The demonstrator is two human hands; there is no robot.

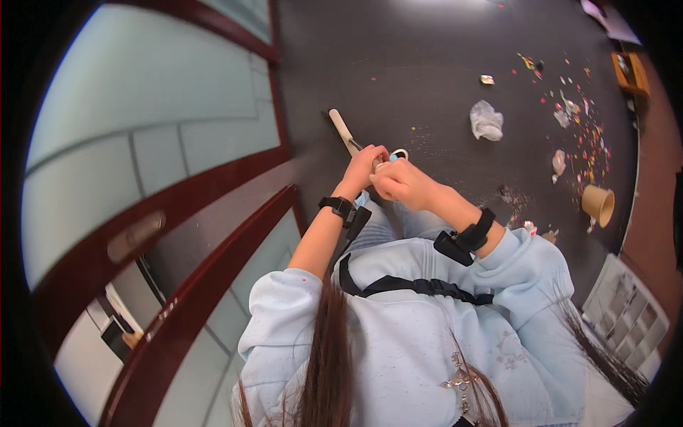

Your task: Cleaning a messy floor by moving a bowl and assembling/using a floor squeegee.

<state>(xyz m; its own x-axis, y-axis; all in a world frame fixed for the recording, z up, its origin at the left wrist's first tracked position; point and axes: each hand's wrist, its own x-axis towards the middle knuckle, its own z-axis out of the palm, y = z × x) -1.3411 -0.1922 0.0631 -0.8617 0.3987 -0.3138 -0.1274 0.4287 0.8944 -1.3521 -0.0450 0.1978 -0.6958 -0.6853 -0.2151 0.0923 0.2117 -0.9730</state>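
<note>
Both my left hand and my right hand are closed close together around a handle, in front of my knees. A grey rod runs from beside my left hand to a narrow cream head with a dark end, low over the dark floor; this looks like a broom or similar floor tool. My right hand hides much of the grip. A white and light-blue thing, perhaps a shoe, shows just beyond my hands. Further right, a crumpled clear plastic bag and a small shiny wrapper lie on the floor.
Colourful scraps and crumpled plastic litter the floor at right, near a tipped beige paper cup. Red-framed frosted glass doors stand at left. An orange box is at upper right, a pale divided rack at lower right.
</note>
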